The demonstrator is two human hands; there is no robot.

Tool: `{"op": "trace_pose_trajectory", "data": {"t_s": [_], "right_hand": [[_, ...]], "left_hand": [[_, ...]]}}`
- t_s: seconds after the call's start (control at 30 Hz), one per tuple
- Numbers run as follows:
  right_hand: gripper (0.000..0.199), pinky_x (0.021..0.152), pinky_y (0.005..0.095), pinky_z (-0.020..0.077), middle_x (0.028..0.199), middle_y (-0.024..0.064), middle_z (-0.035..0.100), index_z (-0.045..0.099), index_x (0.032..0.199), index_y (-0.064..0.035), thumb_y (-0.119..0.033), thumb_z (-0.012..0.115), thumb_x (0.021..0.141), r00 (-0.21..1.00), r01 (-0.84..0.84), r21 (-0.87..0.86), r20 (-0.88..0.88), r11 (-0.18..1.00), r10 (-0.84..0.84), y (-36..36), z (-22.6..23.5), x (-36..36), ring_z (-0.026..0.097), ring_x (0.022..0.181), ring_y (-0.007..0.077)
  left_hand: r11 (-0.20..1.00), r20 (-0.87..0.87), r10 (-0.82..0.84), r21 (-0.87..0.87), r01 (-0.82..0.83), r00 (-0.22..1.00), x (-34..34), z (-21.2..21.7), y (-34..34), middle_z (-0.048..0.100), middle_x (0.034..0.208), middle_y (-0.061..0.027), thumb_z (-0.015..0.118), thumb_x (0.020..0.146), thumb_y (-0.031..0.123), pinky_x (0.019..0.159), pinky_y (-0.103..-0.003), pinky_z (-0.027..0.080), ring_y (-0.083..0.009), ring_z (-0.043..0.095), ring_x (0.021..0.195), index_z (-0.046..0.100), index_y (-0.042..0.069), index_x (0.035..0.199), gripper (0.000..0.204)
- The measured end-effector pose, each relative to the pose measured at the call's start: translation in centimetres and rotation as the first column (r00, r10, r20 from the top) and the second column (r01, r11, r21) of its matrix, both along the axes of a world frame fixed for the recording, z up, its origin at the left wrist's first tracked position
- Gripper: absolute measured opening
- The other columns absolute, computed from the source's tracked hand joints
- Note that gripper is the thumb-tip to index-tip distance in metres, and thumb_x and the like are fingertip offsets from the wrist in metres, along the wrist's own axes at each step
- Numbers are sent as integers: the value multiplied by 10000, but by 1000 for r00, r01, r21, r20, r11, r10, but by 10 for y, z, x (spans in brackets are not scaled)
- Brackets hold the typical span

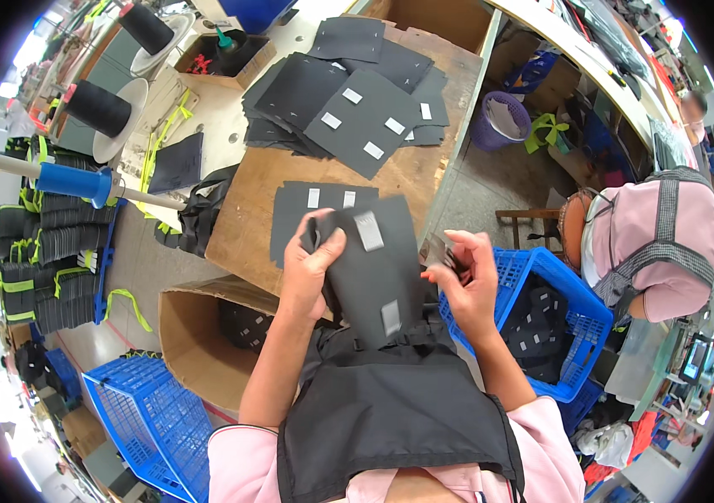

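My left hand [311, 264] is closed on the upper left edge of a black fabric panel [382, 285]. Two pale grey rectangular patches show on the panel, which hangs tilted over my lap. Just right of it, my right hand [468, 281] is raised with its fingers curled round a small metallic tool [438, 251]; blur hides its exact kind. Beneath the held panel, another black panel [290, 220] with white patches lies flat on the wooden table [244, 214]. Farther back is a loose pile of similar black panels [357, 113], several with white patches.
A cardboard box [198, 335] and a blue crate [147, 419] stand at left. Close by my right arm, a blue crate [571, 335] holds black pieces. Thread cones [101, 109] are at upper left; a purple basket [491, 134] and another person [667, 235] are at right.
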State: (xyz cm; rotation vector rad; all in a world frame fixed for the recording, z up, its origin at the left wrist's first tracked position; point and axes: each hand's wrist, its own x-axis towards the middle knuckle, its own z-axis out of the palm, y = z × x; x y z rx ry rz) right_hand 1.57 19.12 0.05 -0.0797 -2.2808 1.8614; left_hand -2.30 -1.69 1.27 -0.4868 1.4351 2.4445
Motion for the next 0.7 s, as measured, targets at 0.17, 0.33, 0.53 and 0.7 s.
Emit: {"op": "trace_pose_trajectory", "data": {"t_s": [0.17, 0.33, 0.53, 0.7], "right_hand": [[186, 474, 187, 365, 629, -44, 453, 530, 944, -60, -179, 640, 855, 678, 229, -755, 577, 614, 456, -2, -2, 23, 385, 476, 45], [88, 524, 217, 333, 664, -51, 511, 602, 843, -45, -123, 643, 833, 891, 89, -600, 404, 795, 205, 1, -3, -12, 439, 581, 41], [159, 650, 274, 433, 779, -5, 559, 632, 906, 13, -81, 637, 778, 768, -527, -139, 344, 839, 540, 10, 33, -47, 521, 719, 96], [170, 649, 291, 425, 811, 43, 526, 607, 887, -10, -89, 679, 754, 858, -436, 54, 327, 898, 397, 0, 24, -49, 538, 727, 141]], "left_hand": [[973, -113, 231, 54, -226, 966, 2, -13, 16, 575, 1067, -38, 624, 880, 121, 863, -268, 436, -126, 541, 967, 508, 36, 1180, 333], [786, -478, 123, -489, -379, 870, 17, -32, -2, 410, 1313, -108, 682, 804, 447, 1029, -412, 292, -223, 387, 1223, 315, 21, 1366, 795], [221, -301, -821, -951, -215, 486, -14, 46, 15, 303, 1452, -180, 747, 662, 516, 1106, -487, 104, -321, 231, 1371, 229, 26, 1426, 1045], [409, 15, -812, -699, 587, 584, -13, 8, 13, 647, 980, -160, 795, 681, 274, 748, -363, 518, -271, 642, 846, 542, -45, 1152, 623]]}}
